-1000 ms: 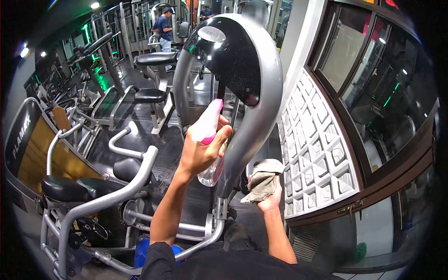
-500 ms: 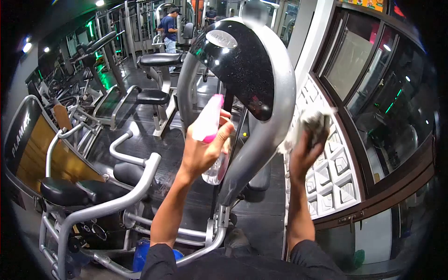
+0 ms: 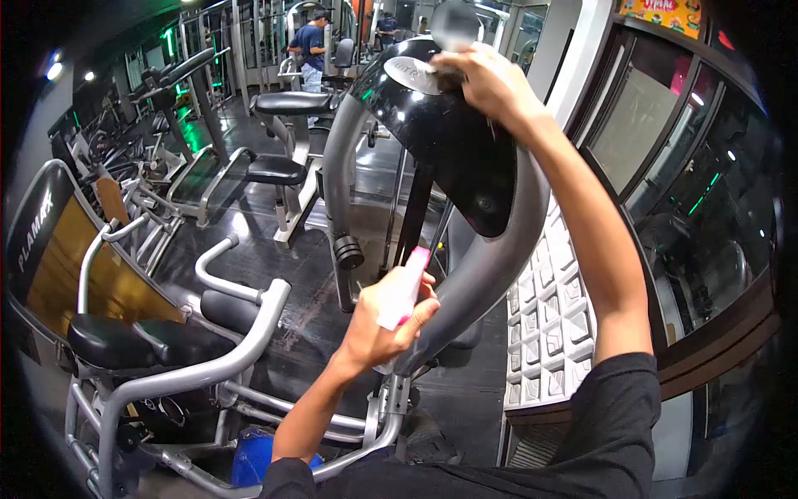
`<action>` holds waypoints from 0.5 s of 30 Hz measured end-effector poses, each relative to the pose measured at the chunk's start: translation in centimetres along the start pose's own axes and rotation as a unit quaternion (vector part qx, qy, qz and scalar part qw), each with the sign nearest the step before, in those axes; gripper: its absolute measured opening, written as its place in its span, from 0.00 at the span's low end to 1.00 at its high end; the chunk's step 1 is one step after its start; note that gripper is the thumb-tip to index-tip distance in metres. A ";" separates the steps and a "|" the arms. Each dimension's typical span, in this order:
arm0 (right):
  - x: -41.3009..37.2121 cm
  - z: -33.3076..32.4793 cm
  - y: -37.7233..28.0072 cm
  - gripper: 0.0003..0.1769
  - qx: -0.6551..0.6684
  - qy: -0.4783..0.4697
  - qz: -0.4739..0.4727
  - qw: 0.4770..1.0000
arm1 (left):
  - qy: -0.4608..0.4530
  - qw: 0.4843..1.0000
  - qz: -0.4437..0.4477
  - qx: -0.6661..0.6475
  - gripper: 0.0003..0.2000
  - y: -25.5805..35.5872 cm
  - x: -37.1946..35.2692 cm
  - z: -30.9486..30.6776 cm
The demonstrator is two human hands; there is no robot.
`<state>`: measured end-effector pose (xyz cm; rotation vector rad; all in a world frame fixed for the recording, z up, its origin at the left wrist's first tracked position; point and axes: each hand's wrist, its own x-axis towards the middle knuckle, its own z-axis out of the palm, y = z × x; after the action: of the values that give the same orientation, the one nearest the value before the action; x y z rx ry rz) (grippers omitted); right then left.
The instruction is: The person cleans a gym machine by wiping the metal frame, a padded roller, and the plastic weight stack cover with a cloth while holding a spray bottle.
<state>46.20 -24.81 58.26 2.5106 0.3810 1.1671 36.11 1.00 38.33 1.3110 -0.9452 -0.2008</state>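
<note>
Bottle (image 3: pixel 405 284) in left hand (image 3: pixel 381 326); right hand (image 3: pixel 490 83) on shroud (image 3: pixel 461 162).

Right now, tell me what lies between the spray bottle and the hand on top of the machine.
Head view: the machine's glossy black cover and grey curved frame lie between the spray bottle in the left hand and the right hand.

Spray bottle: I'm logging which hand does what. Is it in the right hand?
No, the left hand grips the spray bottle, while the right hand is up on the black cover.
</note>
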 end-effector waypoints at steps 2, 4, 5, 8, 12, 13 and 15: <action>4.1 2.5 2.5 0.27 0.032 -0.048 0.041 0.997 | -0.009 0.997 0.033 0.072 0.14 -0.5 -0.6 0.4; 6.0 3.2 2.3 0.27 0.035 -0.075 0.070 0.994 | -0.016 0.996 0.023 0.083 0.14 0.1 -1.5 0.7; 6.8 2.9 1.8 0.25 0.001 -0.117 0.088 0.989 | -0.017 0.997 0.024 0.076 0.14 0.3 -1.8 0.8; 5.6 1.9 0.8 0.23 -0.011 -0.147 0.068 0.987 | -0.027 0.997 0.001 0.075 0.15 0.5 -3.2 0.2; -1.9 -2.5 -2.3 0.21 0.017 -0.109 -0.062 0.992 | -0.018 0.999 -0.037 0.034 0.15 0.0 -4.8 -0.1; -4.2 -3.6 -3.6 0.21 0.022 -0.101 -0.089 0.991 | -0.008 0.999 -0.047 0.009 0.14 0.0 -4.9 0.0; -7.6 -6.5 -6.7 0.18 0.086 -0.160 -0.163 0.970 | -0.057 0.997 0.010 0.060 0.17 -0.4 -4.6 0.2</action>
<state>35.80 -20.42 54.21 2.5906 0.7972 0.6158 33.21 3.53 35.84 1.4116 -1.0801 -0.2087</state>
